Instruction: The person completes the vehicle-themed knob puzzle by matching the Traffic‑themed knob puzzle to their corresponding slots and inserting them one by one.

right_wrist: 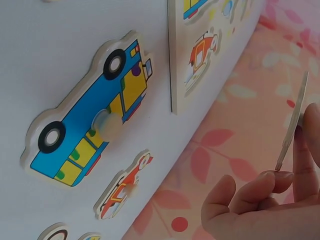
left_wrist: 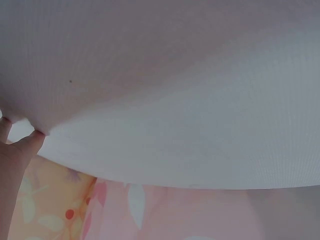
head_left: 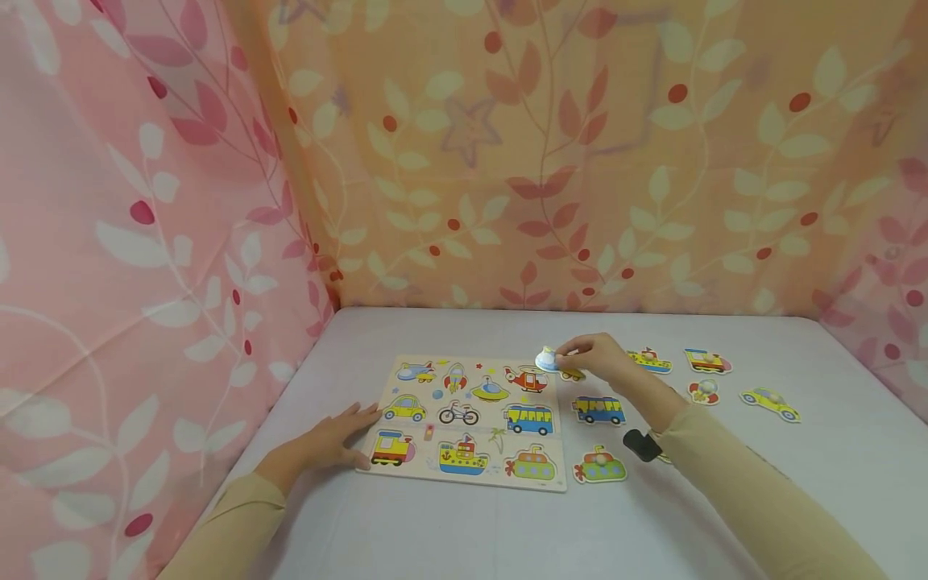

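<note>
A wooden puzzle board (head_left: 464,436) lies flat with vehicle pictures on it, among them a plane, rocket, bus and submarine. My left hand (head_left: 335,439) rests at its left edge, fingers extended and touching the border. Above the board's far right corner, my right hand (head_left: 598,360) pinches a light blue and yellow puzzle piece (head_left: 547,360). In the right wrist view that same puzzle piece (right_wrist: 294,122) shows edge-on between thumb and fingers, its picture hidden. Closest to this hand on the table are the bus piece (right_wrist: 82,130) and the helicopter piece (right_wrist: 121,189).
Loose pieces lie right of the board: a submarine (head_left: 600,467), ship (head_left: 650,362), train (head_left: 706,362), rocket (head_left: 703,392) and car (head_left: 772,402). Another is partly hidden under the right forearm. Patterned curtains (head_left: 551,161) stand behind and beside the white table (head_left: 449,532).
</note>
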Tool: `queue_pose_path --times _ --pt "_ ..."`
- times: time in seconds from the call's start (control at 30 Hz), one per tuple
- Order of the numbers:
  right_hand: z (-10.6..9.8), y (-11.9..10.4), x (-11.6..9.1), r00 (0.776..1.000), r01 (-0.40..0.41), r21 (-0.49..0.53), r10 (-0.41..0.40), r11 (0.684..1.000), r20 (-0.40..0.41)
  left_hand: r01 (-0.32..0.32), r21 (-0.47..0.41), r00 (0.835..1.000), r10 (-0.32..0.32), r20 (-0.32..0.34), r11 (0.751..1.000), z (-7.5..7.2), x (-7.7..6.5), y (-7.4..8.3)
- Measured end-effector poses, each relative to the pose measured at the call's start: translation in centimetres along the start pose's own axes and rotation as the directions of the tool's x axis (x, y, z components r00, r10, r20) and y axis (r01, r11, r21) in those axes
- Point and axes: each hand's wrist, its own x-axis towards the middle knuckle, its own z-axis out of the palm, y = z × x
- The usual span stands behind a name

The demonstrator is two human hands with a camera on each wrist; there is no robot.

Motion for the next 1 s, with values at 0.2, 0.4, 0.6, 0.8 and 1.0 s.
queue_pose_path --times 0.2,0.4,0.6,0.8,1.0 --pt "0.6 -0.6 0.1 1.0 0.011 0.005 -0.011 1.0 0.007 -0.009 -0.005 1.0 0.009 0.002 1.0 0.1 -0.1 0.0" --pt "1.3 -0.9 0.3 1.0 0.015 0.022 -0.016 1.0 0.012 0.0 -0.012 1.0 0.0 0.001 1.0 -0.1 -0.1 0.0" --pt "2.2 -1.3 0.6 1.0 0.002 0.039 -0.003 0.999 0.008 0.01 -0.019 1.0 -0.01 0.0 1.0 0.0 -0.1 0.0" --pt "2.9 -1.7 1.0 1.0 -0.002 0.048 0.002 0.999 0.009 0.02 -0.027 1.0 -0.02 -0.003 0.999 0.1 -0.2 0.1" --pt "3.6 -2.3 1.3 1.0 -0.001 0.06 0.0 0.998 0.009 0.015 -0.021 1.0 -0.015 0.003 1.0 0.0 0.0 0.0"
